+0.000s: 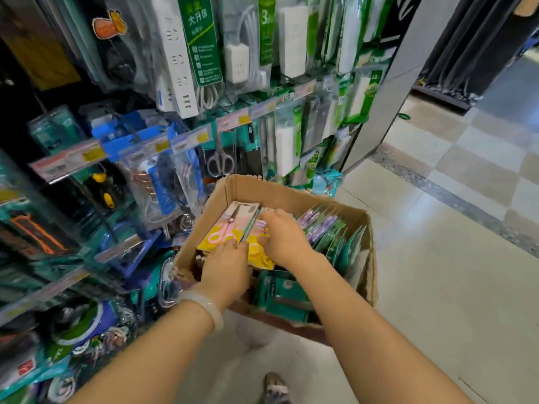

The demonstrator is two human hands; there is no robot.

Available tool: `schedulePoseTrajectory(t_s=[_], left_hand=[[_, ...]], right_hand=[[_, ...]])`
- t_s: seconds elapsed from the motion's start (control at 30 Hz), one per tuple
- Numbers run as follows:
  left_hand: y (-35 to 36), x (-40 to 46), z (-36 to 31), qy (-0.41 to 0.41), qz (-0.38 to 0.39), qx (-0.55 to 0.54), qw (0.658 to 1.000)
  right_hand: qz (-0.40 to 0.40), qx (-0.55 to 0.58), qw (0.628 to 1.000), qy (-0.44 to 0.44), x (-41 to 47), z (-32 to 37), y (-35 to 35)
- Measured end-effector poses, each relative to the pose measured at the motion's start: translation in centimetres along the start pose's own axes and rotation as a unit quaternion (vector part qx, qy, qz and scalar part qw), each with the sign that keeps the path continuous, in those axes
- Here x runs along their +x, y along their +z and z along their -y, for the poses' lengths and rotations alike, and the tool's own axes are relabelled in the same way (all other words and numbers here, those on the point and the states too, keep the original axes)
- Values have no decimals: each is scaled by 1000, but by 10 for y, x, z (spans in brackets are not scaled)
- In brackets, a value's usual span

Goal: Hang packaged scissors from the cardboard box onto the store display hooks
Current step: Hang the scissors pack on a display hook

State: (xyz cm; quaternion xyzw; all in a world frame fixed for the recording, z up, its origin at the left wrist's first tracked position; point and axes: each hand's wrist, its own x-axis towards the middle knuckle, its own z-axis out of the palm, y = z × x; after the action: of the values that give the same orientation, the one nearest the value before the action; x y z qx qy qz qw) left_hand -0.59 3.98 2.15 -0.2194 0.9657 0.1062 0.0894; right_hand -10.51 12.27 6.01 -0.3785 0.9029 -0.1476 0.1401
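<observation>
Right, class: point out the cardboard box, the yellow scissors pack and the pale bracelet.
cardboard box (pixel 291 193): head view, bare inner far wall.
yellow scissors pack (pixel 221 231): head view, its printed front face.
pale bracelet (pixel 208 306): head view, band across the left wrist.

matt cardboard box (pixel 280 191); glossy tiled floor (pixel 455 258)

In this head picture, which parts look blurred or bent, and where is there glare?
Head view: the hanging packages at the left edge are smeared and dark; the hands and the yellow scissors packs are fairly sharp; wide-angle bending curves the shelf rails; the glossy floor reflects light.
</observation>
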Motion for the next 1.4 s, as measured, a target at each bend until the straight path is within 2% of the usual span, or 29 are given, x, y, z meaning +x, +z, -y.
schedulePoseTrajectory(t_s=[0.33, 0.47, 0.73, 0.9, 1.07, 1.4], left_hand=[[1, 44, -50, -62, 42, -38, 996], [-2, 49, -60, -76, 18, -68, 995], [-19, 57, -104, -42, -59, -56, 996], [-14, 39, -116, -21, -88, -53, 994], [2, 10, -131, 8, -88, -101, 991], [17, -31, -138, -22, -53, -131, 990]], right_hand=[[24, 11, 1000, 8, 35, -83, -44], [44, 30, 998, 16, 40, -100, -59], [29, 49, 996, 67, 19, -145, -72], [7, 72, 990, 117, -13, -160, -69], [-10, 90, 985, 145, -52, -161, -59], [20, 112, 991, 69, -74, -168, -55]])
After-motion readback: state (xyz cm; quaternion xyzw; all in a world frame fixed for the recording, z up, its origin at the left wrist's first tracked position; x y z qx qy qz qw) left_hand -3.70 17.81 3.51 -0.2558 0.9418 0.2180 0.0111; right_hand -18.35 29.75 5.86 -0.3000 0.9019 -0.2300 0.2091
